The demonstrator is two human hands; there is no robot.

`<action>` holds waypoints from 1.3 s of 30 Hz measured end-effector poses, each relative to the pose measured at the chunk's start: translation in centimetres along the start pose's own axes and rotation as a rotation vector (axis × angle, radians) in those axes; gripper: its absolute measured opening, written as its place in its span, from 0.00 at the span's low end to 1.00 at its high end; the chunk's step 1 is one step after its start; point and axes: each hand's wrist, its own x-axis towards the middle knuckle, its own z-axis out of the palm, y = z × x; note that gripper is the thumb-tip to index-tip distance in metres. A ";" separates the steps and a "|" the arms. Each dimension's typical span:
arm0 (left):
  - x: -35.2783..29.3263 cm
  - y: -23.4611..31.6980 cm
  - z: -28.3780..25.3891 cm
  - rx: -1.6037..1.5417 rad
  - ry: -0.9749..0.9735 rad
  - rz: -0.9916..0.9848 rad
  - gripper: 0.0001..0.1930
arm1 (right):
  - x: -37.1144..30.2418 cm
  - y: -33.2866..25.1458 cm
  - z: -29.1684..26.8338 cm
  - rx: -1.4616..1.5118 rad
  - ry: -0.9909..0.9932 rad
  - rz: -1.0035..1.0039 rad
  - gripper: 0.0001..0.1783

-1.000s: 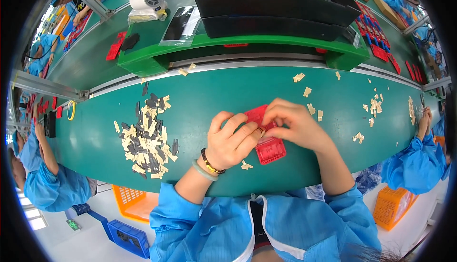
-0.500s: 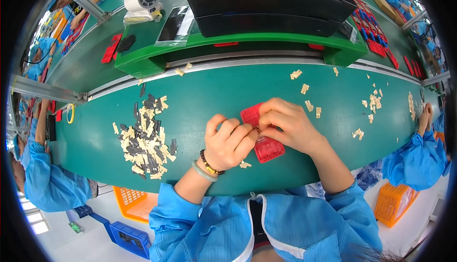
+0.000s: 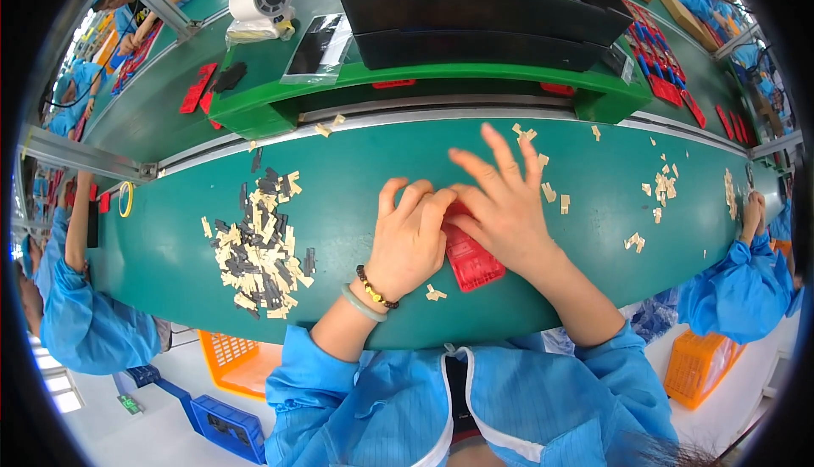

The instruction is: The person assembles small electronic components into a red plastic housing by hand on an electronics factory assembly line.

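A red plastic tray-like part [image 3: 473, 265] lies on the green work surface, its upper end covered by my hands. Over its left edge, my left hand [image 3: 409, 236] is closed, the fingers curled and the fingertips pressed together; whatever they pinch is too small or hidden to name. My right hand [image 3: 509, 217] is above the part's right side with several fingers spread and raised. Its thumb and index finger reach to the left fingertips. A small cream piece [image 3: 436, 293] lies beside the red part, near my left wrist.
A heap of cream and dark grey pieces [image 3: 264, 255] lies to the left. Scattered cream pieces [image 3: 666, 185] lie to the right. Beyond, a green shelf [image 3: 475, 71] carries a black bin [image 3: 475, 34]. Co-workers' arms [image 3: 78, 221] show at both sides.
My right hand's fingers have spread and lifted from their earlier bent grip over the red part. My left hand has turned slightly and shifted a little, still with curled fingers.
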 end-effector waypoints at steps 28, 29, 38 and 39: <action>-2.7 3.5 2.2 0.277 -0.229 0.060 0.14 | 0.2 2.7 3.7 0.802 -0.265 0.733 0.06; -2.7 3.5 2.1 0.277 -0.228 0.061 0.14 | 0.1 2.6 3.7 0.787 -0.258 0.725 0.06; -2.7 3.3 2.3 0.206 -0.184 -0.020 0.15 | 0.2 2.1 3.7 0.681 -0.262 0.664 0.06; -2.7 3.2 2.2 0.170 -0.176 -0.038 0.15 | 0.1 2.0 3.7 0.634 -0.265 0.644 0.07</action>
